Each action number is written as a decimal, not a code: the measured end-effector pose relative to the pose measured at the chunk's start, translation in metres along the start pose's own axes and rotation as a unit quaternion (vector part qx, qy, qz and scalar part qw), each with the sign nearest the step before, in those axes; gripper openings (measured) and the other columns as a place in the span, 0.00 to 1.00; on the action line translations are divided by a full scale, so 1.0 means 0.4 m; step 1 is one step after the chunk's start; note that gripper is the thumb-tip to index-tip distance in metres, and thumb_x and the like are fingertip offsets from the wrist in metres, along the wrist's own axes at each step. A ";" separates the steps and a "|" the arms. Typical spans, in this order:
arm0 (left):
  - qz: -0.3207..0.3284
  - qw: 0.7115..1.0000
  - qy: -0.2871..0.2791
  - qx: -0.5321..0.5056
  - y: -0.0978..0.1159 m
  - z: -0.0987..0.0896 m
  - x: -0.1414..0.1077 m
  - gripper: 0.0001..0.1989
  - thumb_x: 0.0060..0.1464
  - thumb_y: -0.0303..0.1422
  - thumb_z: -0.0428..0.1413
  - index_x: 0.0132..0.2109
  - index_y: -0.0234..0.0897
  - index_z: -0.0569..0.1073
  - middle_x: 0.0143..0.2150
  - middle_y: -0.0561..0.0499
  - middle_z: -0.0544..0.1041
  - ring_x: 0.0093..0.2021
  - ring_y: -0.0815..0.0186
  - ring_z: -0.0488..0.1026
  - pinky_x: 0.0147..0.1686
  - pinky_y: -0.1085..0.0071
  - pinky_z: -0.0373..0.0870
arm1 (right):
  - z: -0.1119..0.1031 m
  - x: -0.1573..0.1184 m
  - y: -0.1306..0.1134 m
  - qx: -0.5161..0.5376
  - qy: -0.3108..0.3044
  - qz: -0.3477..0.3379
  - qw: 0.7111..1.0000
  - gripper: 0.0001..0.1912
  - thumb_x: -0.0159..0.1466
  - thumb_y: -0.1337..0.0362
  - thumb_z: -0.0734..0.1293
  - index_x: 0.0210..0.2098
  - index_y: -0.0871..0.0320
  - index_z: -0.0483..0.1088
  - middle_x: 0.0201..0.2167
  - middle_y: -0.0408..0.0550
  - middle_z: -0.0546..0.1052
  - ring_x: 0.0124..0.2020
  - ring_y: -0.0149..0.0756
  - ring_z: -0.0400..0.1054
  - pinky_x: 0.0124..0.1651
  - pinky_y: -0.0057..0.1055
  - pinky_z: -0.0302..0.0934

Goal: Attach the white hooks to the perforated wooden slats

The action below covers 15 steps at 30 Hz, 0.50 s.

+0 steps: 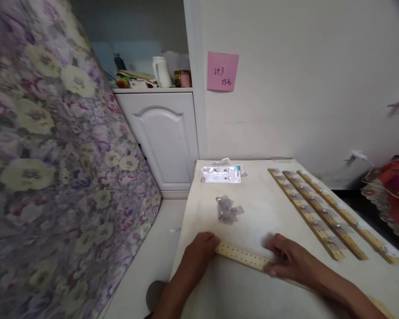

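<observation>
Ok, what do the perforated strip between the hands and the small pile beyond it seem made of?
The perforated strip looks like matte wood: pale yellowish tan, without gloss, though plastic is possible. The pile's squares look like thin, smooth plastic, greyish and see-through; their hooks seem to be polished metal, judging by bright glints.

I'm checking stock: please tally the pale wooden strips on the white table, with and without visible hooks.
Long pale wooden strips bearing clear-backed metal hooks: 3
Perforated pale wooden strip between left hand and right hand, no hooks visible: 1
Total counted: 4
Uncounted: wood at the bottom-right edge, possibly the perforated strip's end.
</observation>
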<state>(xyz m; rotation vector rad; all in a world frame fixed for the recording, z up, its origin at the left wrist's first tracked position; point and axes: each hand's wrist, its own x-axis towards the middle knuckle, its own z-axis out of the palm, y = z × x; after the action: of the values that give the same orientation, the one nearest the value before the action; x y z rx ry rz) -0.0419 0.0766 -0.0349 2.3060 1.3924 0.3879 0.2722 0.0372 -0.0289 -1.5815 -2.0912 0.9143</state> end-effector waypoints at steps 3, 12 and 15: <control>0.010 1.000 0.000 -0.008 0.005 -0.010 -0.004 0.16 0.55 0.27 0.50 0.48 0.46 0.73 0.51 0.51 0.73 0.52 0.62 0.67 0.47 0.68 0.66 | 0.020 -0.094 0.006 -0.018 0.026 0.004 0.999 0.25 0.48 0.65 0.72 0.46 0.52 0.67 0.43 0.47 0.70 0.40 0.40 0.67 0.42 0.32 0.61; 0.043 0.998 0.014 -0.052 -0.024 -0.014 -0.020 0.16 0.56 0.27 0.49 0.50 0.44 0.73 0.52 0.49 0.72 0.53 0.63 0.67 0.54 0.66 0.65 | 0.068 -0.133 -0.051 -0.011 0.019 -0.015 1.000 0.07 0.53 0.69 0.65 0.32 0.54 0.65 0.35 0.43 0.69 0.36 0.35 0.66 0.38 0.29 0.60; 0.050 0.995 0.037 -0.073 -0.043 0.001 -0.030 0.23 0.53 0.23 0.49 0.54 0.45 0.69 0.57 0.50 0.68 0.57 0.63 0.64 0.58 0.62 0.62 | 0.047 -0.111 -0.050 0.007 0.014 -0.006 1.000 0.04 0.56 0.65 0.65 0.31 0.55 0.64 0.29 0.41 0.68 0.30 0.33 0.63 0.32 0.27 0.58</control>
<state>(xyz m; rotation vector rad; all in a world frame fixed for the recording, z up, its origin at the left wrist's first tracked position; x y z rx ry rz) -0.0606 0.0731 -0.0437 2.2674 1.2428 0.5914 0.2598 -0.0131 -0.0247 -1.5643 -2.0690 0.8959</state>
